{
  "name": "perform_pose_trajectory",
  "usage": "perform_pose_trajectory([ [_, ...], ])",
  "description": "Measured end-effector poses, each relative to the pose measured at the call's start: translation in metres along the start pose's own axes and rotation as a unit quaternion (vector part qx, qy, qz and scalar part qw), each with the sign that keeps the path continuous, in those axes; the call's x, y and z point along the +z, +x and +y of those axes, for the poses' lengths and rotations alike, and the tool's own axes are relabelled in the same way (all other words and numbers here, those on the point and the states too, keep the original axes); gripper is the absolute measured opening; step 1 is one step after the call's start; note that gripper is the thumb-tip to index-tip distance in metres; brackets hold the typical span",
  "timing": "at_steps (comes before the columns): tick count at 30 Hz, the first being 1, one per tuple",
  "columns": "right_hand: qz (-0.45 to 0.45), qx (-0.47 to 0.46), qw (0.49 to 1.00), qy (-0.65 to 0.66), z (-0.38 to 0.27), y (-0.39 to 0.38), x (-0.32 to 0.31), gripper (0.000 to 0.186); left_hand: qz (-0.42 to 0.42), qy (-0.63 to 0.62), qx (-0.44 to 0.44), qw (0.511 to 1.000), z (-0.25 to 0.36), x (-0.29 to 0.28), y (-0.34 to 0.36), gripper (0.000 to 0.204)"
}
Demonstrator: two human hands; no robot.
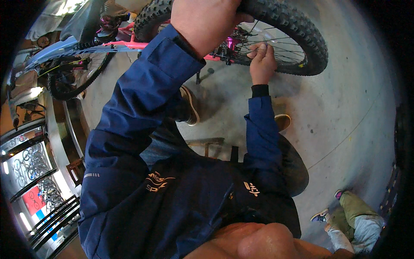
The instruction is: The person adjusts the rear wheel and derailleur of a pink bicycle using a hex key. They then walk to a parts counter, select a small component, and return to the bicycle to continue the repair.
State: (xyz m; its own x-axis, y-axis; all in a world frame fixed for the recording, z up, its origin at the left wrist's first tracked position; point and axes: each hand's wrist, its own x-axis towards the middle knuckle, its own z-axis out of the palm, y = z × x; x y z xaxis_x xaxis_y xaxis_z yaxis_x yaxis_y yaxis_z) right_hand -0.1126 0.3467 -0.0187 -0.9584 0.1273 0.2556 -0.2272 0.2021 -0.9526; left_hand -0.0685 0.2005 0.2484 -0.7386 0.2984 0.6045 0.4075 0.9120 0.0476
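A bicycle wheel with a knobby black tire stands in front of me at the top of the view, joined to a pink frame part. My left hand is closed over the tire near the top edge; its thumb shows, while the other fingers are mostly hidden. Among the thin dark spokes, my right hand is closed in a pinch, apparently on one spoke. Left of those fingers sits the purple hub, with dark drivetrain parts beside it.
The blue part of the frame reaches to the left, where another bicycle wheel stands. A person is at the lower right on the grey concrete floor. Black railings and windows lie at the left.
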Motion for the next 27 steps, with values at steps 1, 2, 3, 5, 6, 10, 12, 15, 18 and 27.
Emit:
perform_pose_trajectory([
  [1,-0.001,-0.011,1.0,-0.005,-0.002,-0.002,0.001,0.025,0.002,-0.008,-0.002,1.0,0.0,0.0,0.0,0.05],
  [2,0.01,-0.04,0.999,-0.002,-0.003,-0.004,0.001,0.025,0.004,-0.017,-0.005,1.0,-0.001,0.0,0.0,0.049],
  [3,0.013,-0.002,1.0,0.01,-0.004,-0.007,0.003,0.025,0.005,-0.026,-0.008,1.0,-0.001,0.0,0.0,0.049],
  [5,0.022,0.075,0.996,0.05,-0.003,-0.01,0.007,0.026,0.0,-0.033,-0.008,0.999,-0.002,-0.001,0.0,0.048],
  [6,0.036,0.027,0.998,0.047,-0.002,-0.01,0.009,0.027,-0.001,-0.035,-0.007,0.999,-0.002,-0.001,0.001,0.047],
  [10,0.033,0.065,0.995,0.069,0.013,-0.007,0.006,0.029,0.012,-0.022,-0.008,1.0,0.002,0.001,0.001,0.046],
  [12,0.05,0.117,0.985,0.115,0.017,-0.006,0.004,0.03,0.006,-0.022,-0.012,1.0,0.001,-0.001,0.002,0.045],
  [15,0.023,0.078,0.995,0.06,0.018,-0.005,0.0,0.03,-0.006,-0.004,-0.024,1.0,0.002,-0.002,0.0,0.046],
  [18,0.022,0.064,0.998,0.011,0.012,-0.012,-0.004,0.03,-0.002,-0.02,-0.014,1.0,0.0,-0.002,0.003,0.046],
  [27,0.047,0.101,0.99,0.09,0.011,-0.004,0.005,0.029,0.009,-0.007,-0.013,1.0,0.002,0.002,0.0,0.058],
])
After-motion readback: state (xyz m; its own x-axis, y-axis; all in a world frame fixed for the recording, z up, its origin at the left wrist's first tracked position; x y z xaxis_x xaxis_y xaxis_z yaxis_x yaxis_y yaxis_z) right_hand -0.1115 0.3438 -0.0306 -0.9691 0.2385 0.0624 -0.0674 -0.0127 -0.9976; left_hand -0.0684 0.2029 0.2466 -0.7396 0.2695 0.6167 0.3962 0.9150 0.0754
